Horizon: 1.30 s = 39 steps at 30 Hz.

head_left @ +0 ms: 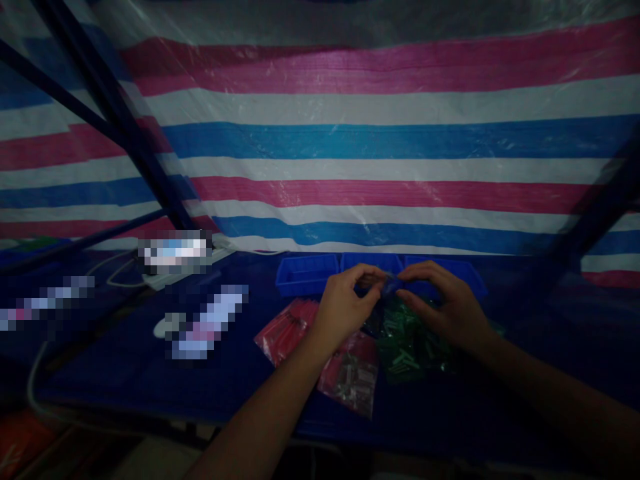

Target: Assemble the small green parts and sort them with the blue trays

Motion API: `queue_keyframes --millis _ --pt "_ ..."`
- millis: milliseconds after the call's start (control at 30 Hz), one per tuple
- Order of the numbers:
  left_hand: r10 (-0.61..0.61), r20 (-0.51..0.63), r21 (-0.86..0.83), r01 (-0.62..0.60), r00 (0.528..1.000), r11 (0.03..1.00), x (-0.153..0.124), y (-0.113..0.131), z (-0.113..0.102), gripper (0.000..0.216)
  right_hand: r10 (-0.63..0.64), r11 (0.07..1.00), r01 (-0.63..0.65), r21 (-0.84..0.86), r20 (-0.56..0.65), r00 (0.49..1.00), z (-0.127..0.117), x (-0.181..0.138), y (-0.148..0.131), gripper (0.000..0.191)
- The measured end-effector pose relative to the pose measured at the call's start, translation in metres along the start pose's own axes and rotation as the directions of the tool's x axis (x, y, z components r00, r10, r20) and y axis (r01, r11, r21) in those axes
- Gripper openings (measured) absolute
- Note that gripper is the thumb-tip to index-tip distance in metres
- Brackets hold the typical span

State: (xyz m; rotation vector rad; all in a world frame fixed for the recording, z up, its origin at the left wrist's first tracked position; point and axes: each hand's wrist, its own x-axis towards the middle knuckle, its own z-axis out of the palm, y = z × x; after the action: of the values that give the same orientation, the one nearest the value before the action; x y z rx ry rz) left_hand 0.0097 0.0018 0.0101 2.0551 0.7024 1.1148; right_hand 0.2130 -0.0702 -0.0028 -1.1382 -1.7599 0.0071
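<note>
Both hands meet over the table around a small clear plastic bag that looks bluish against the bins. My left hand pinches its left side between thumb and fingers. On its right edge, my right hand has thumb and fingertips closing in, curled around the bag. What the bag contains is too dark to make out. Below my right hand lies a pile of green packets. Red packets are fanned out left of my left wrist, and a clear bag with greyish pieces lies beyond my forearm.
Three blue bins, the left one plainly visible, stand in a row at the back of the blue table. A power strip with cables sits at back left. A striped sheet hangs behind, with dark metal posts at the sides.
</note>
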Motion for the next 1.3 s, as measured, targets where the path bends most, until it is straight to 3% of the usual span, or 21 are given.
queue_keyframes --millis 100,200,333,533,633,733,867,1000,1067,1233,1300 --pt "-0.017 0.040 -0.006 0.018 0.999 1.000 -0.001 0.001 0.001 0.011 0.057 0.997 -0.057 0.046 0.006 0.998 0.004 -0.003 0.003 0.033" --pt "-0.019 0.101 0.030 0.016 0.995 0.999 -0.002 0.001 0.001 0.026 0.072 0.992 -0.077 0.104 0.051 0.996 0.008 -0.005 0.004 0.039" --pt "0.028 0.123 0.134 -0.045 0.992 0.990 -0.003 0.001 0.000 0.038 0.052 0.992 -0.062 0.108 0.100 0.994 0.007 -0.003 0.005 0.036" --pt "-0.008 0.134 0.323 -0.036 0.991 0.946 -0.002 0.002 -0.002 0.024 -0.073 0.996 0.069 0.050 0.072 0.995 0.002 0.001 0.004 0.016" --pt "0.028 0.179 0.223 -0.068 0.983 0.972 -0.003 0.005 -0.002 0.024 -0.118 0.993 0.117 0.022 0.059 0.991 0.002 0.002 0.005 0.017" --pt "0.086 0.141 0.118 -0.103 0.986 0.988 -0.003 0.007 -0.002 0.027 -0.127 0.992 0.127 -0.008 0.051 0.991 0.003 0.002 0.006 0.018" --pt "0.034 0.074 0.030 -0.037 0.997 0.999 -0.002 0.002 -0.001 0.023 -0.140 0.990 0.142 -0.022 0.073 0.987 0.002 0.002 0.008 0.026" --pt "-0.013 0.060 -0.041 0.015 0.998 0.999 -0.001 -0.006 0.001 0.022 -0.073 0.997 0.074 -0.025 0.011 0.997 -0.001 0.001 0.007 0.023" --pt "-0.022 0.070 -0.071 0.027 0.997 0.997 0.000 -0.008 0.002 0.031 -0.028 1.000 0.028 -0.011 0.018 0.999 -0.001 0.001 0.007 0.022" --pt "-0.005 0.092 -0.045 0.009 0.996 0.999 0.000 -0.007 0.001 0.060 0.004 0.993 -0.024 0.116 0.164 0.986 0.003 -0.001 0.004 0.028" --pt "-0.001 0.077 0.017 -0.001 0.997 1.000 -0.001 -0.006 0.000 0.062 0.024 0.991 -0.043 0.123 0.149 0.989 0.003 -0.001 0.004 0.026"
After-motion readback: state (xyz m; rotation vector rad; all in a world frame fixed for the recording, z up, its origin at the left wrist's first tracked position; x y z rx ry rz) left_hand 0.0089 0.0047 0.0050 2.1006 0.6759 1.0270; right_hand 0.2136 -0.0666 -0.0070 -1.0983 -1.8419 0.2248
